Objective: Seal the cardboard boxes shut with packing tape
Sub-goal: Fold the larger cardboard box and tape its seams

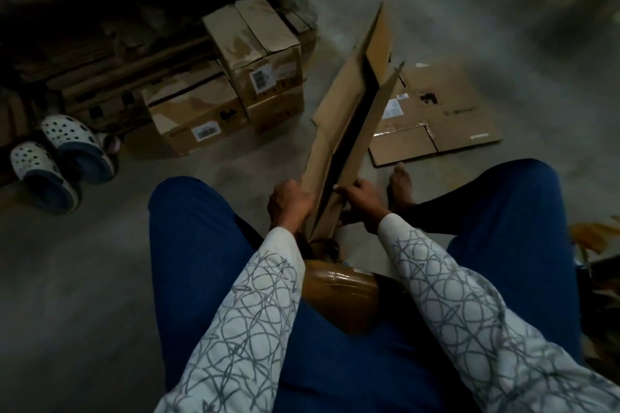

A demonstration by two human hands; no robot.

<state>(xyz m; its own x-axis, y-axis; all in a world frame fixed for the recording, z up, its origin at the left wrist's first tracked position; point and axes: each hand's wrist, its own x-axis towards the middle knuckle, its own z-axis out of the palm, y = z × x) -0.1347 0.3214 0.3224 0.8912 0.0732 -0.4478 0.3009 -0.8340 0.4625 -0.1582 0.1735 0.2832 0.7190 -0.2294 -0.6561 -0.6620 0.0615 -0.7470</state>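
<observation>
The left hand [290, 199] and right hand [364, 199] each curl their fingers round a near edge of a half-flattened brown cardboard box [349, 111], which rises away from them. Behind the wrists, on the lap, lies a brown roll of packing tape [339, 292]. Beyond the left hand stand closed brown cardboard cartons [258, 67].

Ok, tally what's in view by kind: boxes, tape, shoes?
Made-up boxes: 3 clear, maybe more behind
Flat cardboard on floor: 1
Held box, part-open: 1
Tape roll: 1
Clogs: 2
Total: 8
</observation>
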